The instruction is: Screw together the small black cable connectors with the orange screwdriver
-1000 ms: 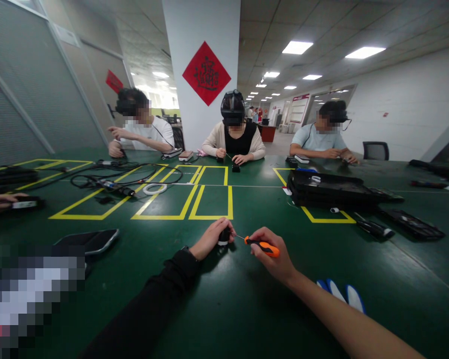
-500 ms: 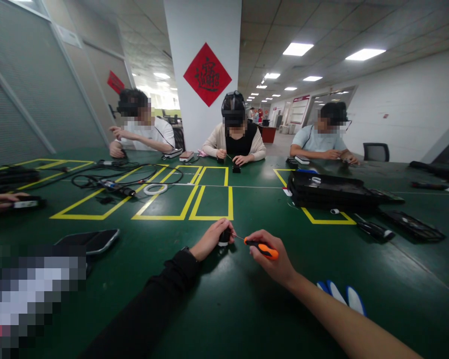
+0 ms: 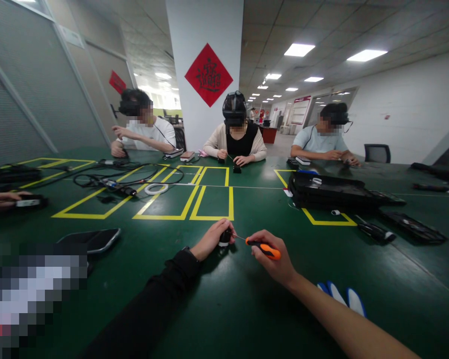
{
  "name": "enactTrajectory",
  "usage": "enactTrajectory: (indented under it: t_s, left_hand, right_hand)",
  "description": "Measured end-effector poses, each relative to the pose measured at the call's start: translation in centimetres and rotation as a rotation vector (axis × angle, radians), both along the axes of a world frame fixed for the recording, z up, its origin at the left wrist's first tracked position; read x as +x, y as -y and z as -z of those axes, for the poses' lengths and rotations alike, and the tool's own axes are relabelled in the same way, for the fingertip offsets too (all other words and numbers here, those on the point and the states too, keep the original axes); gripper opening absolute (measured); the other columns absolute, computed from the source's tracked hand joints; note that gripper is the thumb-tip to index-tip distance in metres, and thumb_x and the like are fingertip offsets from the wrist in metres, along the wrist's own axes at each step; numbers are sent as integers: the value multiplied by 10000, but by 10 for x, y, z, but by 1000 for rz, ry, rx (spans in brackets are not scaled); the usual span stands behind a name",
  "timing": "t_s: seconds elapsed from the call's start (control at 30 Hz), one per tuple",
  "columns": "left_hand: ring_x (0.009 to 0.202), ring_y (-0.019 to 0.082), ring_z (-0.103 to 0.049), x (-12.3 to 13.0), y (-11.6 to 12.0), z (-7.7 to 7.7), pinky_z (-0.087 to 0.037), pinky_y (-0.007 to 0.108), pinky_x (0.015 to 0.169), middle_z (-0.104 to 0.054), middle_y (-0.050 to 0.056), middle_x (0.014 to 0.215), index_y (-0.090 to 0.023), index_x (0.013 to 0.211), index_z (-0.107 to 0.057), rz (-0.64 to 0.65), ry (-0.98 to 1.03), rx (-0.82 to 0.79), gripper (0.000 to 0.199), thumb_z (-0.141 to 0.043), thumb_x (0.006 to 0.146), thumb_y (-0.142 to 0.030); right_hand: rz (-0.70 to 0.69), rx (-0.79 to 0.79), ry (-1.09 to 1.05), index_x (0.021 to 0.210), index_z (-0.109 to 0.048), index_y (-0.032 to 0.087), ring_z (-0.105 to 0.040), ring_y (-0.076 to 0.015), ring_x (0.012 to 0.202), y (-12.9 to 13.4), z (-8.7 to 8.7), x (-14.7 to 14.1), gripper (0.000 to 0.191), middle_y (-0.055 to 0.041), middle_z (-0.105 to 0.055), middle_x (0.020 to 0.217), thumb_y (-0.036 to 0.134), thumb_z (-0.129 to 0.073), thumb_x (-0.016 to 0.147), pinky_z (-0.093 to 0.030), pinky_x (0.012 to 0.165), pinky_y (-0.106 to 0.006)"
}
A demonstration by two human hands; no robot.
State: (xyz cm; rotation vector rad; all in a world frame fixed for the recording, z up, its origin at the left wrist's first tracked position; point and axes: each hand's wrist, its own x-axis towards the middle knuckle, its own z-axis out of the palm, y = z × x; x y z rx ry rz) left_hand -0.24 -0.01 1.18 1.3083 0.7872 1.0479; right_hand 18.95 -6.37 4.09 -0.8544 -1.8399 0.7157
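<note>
Fingers, right hand, one set: closed around the handle of one screwdriver, orange and black, its thin shaft pointing toward the left hand. Fingers, left hand, one set: gripping one small black piece with a pale band near its base. Location of piece: just above or on the green surface, mid-width, well in from the far edge; contact beneath it cannot be told. Screwdriver tip: at the piece, touching or not, hidden by fingers.

Near side of surface, right: one blue-and-white item, three lobes showing, partly behind the right forearm. Left side: one dark flat pad, pale-rimmed. Left of middle: one white coil, near a tangle of black cables, number unclear. Right half: one large black case; one dark flat panel nearer the right edge.

Co-workers along far edge: three, left, middle, right. At left edge: one further co-worker's hand.

Change since half a second ago: whole view slid slightly rightward; both grips, screwdriver and piece keep their arrangement.
</note>
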Motion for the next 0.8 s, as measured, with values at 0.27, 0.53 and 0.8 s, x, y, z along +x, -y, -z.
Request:
enactTrajectory:
  t_s: [0.27, 0.53, 0.8]
  left_hand:
    - [585, 113, -577, 0, 2, -2, -440, 223, 557, -604, 34, 732, -155, 788, -516, -9, -6, 5, 330, -402, 813, -464]
    - [581, 119, -579, 0, 1, -2, -450, 241, 579, -606, 39, 731, -151, 806, -518, -23, 11, -31, 346, -424, 794, -484]
    - [570, 117, -574, 1, 1, 0, -445, 235, 553, -604, 43, 724, -149, 796, -522, -33, -2, -16, 351, -417, 798, -484]
  right_hand:
    - [-5, 8, 19, 899, -565, 184, -543, -126, 671, 0, -1, 0, 144, -30, -588, 798, 201, -512, 766, -438, 616, -253]
    - [-20, 88, 72, 859, -601, 195, -533, -142, 724, 0, -4, -1, 125, -30, -566, 804, 203, -535, 752, -429, 664, -272]
    - [-5, -49, -12, 943, -534, 193, -521, -112, 598, -1, 2, -1, 165, 1, -559, 712, 239, -509, 786, -421, 572, -241]
